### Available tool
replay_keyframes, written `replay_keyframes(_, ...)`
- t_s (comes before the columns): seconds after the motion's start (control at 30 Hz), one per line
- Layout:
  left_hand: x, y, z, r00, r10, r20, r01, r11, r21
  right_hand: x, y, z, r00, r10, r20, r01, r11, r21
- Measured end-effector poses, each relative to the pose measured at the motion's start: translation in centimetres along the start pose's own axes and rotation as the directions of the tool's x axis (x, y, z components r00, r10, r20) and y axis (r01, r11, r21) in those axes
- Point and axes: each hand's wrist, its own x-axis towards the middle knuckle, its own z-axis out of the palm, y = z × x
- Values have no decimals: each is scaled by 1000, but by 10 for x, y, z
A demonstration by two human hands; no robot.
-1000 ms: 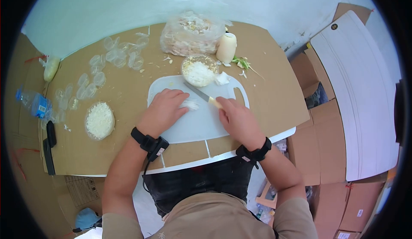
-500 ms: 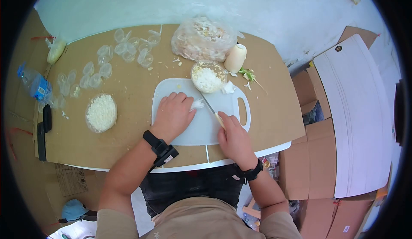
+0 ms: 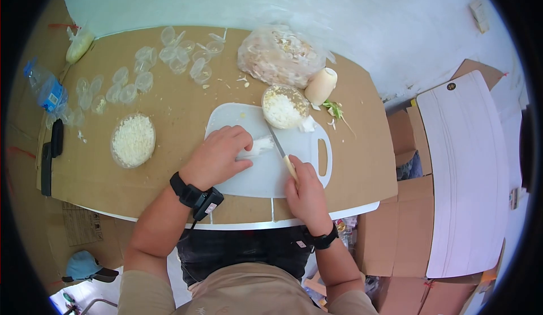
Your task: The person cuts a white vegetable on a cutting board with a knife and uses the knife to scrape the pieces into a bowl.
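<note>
On the white cutting board (image 3: 237, 182), my left hand (image 3: 218, 155) curls its fingers and thumb around some thin white radish slices (image 3: 261, 146), which stick out to the right. My right hand (image 3: 308, 193) is closed on the pale handle of a knife (image 3: 277, 142). The blade slants up and left, just right of the slices, its tip near a clear bowl (image 3: 285, 107) of chopped white bits. A white scrap (image 3: 307, 124) lies beside that bowl. Behind it stands a cut white radish (image 3: 321, 86), with green leaf trimmings (image 3: 335, 110) close by.
A second bowl of finely chopped white pieces (image 3: 133, 141) stands on the left of the cardboard-covered table (image 3: 362, 162). At the back are a large plastic bag (image 3: 281, 55) and several small clear cups (image 3: 144, 81). A water bottle (image 3: 50, 95) stands at the left edge.
My left hand has slid left and its thumb has opened out, so more of the white slices shows. The knife is slightly lower and still in my right hand. The camera view has shifted a little.
</note>
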Motion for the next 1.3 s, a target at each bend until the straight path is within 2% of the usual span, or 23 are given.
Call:
replay_keyframes(0.07,0,-2,6,1000,15,-4,-15,1000,-21,0,-3,1,1000,10,0,-10,1000,-6)
replay_keyframes(0.17,1,-1,11,999,48,12,-48,998,41,0,-7,2,1000,11,19,-11,1000,-29)
replay_keyframes(0.27,2,2,11,997,56,-57,-53,996,67,1,-6,2,1000,-1,14,1,999,-35)
replay_keyframes(0.37,2,0,10,1000,21,-22,-21,1000,20,1,-3,1,1000,-5,17,5,1000,-14)
replay_keyframes(0.43,0,-1,10,998,59,-32,-60,998,-33,0,0,0,1000,-21,12,21,1000,10)
replay_keyframes(0.67,6,-9,24,999,43,2,-42,999,-30,0,9,-6,999,-52,-3,53,997,63)
replay_keyframes(0.93,7,-3,26,1000,18,-15,-17,999,30,-6,-1,-20,1000,-9,26,9,1000,-19)
replay_keyframes(1.13,0,0,5,996,33,-77,-33,999,-2,-10,-10,-12,997,-38,67,42,998,-46)
replay_keyframes(1.3,-4,1,-10,1000,11,26,-11,1000,23,-6,3,-7,998,-42,40,40,998,55)
